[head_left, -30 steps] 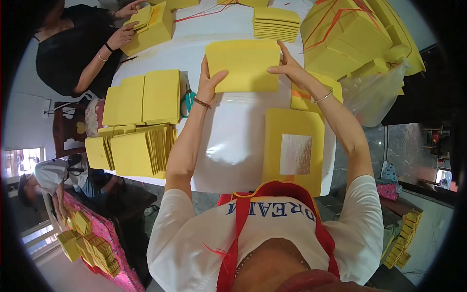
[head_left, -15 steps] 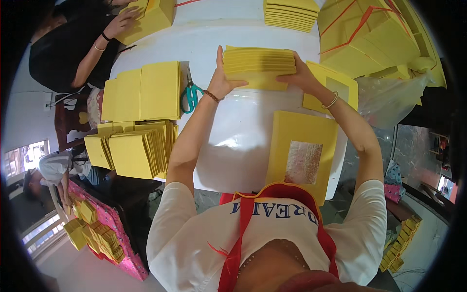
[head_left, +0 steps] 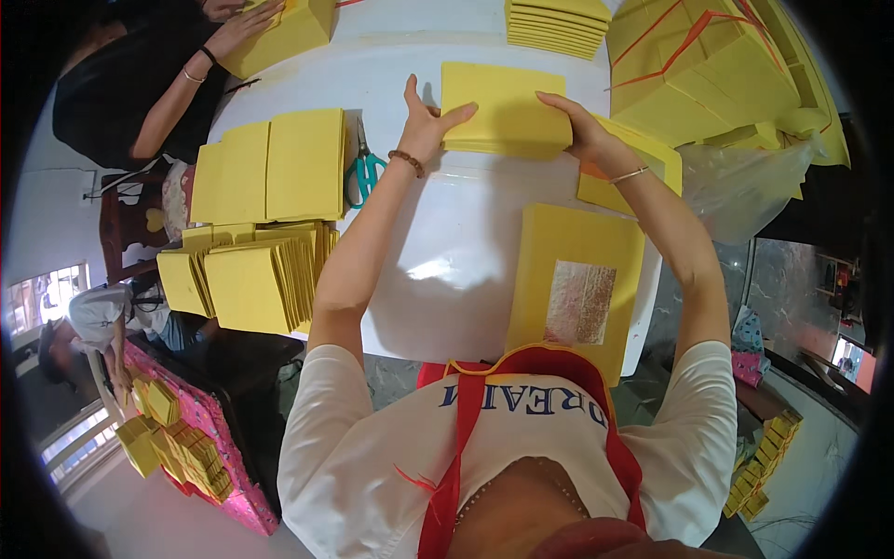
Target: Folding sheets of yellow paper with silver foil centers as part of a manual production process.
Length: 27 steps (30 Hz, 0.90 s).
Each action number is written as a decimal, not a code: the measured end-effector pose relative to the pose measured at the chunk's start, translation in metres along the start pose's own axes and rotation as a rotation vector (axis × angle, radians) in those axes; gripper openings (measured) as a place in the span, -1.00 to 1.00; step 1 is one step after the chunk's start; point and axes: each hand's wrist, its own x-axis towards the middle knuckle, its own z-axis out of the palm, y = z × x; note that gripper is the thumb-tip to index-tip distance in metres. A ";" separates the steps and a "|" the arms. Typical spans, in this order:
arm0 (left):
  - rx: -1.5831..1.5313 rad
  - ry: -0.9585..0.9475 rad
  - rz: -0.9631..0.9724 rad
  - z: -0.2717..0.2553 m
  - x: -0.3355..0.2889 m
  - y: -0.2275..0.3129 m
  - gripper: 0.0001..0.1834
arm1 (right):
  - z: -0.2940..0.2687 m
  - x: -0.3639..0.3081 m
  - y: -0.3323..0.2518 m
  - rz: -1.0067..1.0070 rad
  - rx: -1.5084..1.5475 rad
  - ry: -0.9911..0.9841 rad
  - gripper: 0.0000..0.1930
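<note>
Above the white table, a stack of yellow paper sheets (head_left: 507, 112) lies between my hands, its broad flat face up and its layered edge toward me. My right hand (head_left: 589, 138) grips the stack's right end, thumb on top, the other fingers partly hidden at its side. At the left end, my left hand (head_left: 426, 123) has its thumb laid on the top face while a finger stretches away, spread apart. Left of that forearm lie teal-handled scissors (head_left: 364, 177). Nearer me on the right is a larger yellow sheet (head_left: 533, 279) with a silver foil patch (head_left: 579, 303).
Yellow paper piles (head_left: 305, 168) and folded bundles (head_left: 251, 284) occupy the table's left. Another yellow stack (head_left: 557, 28), a large red-tied bundle (head_left: 703, 70) and a clear plastic bag (head_left: 745, 191) are far right. A co-worker's hand (head_left: 244, 33) touches a yellow block (head_left: 303, 33) far left.
The stack has tipped from showing its layered edge to showing its flat face, and sits slightly farther away. My left fingers have spread, with the thumb moved onto the top.
</note>
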 end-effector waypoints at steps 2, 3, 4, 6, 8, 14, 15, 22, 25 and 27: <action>-0.003 -0.013 -0.080 0.000 0.001 0.007 0.31 | 0.001 -0.002 -0.003 0.013 -0.014 0.010 -0.45; -0.019 -0.043 -0.161 0.001 0.003 0.009 0.30 | 0.004 -0.004 -0.004 0.024 -0.028 0.021 -0.43; -0.035 -0.072 -0.241 0.001 0.004 0.011 0.28 | 0.004 -0.003 -0.002 0.028 -0.025 0.019 -0.43; -0.027 -0.089 -0.265 0.001 0.007 0.015 0.28 | 0.000 0.001 -0.002 0.019 -0.018 0.024 -0.41; -0.021 -0.110 -0.285 0.003 0.012 0.015 0.27 | -0.006 0.004 -0.001 0.001 -0.019 0.040 -0.41; -0.044 -0.152 -0.267 0.005 0.024 0.005 0.22 | -0.011 0.009 0.002 -0.023 -0.045 0.021 -0.38; -0.025 -0.162 -0.310 0.005 0.026 0.005 0.21 | -0.013 0.011 0.002 0.004 -0.056 0.060 -0.37; -0.063 -0.261 -0.460 -0.001 0.022 0.013 -0.07 | -0.018 0.017 -0.001 0.043 -0.072 0.094 -0.37; -0.195 -0.253 -0.352 -0.001 0.013 0.017 -0.22 | -0.020 0.019 -0.003 0.066 -0.083 0.097 -0.38; -0.210 -0.247 -0.319 0.002 0.015 0.017 -0.14 | -0.025 0.023 -0.003 0.049 -0.056 0.121 -0.39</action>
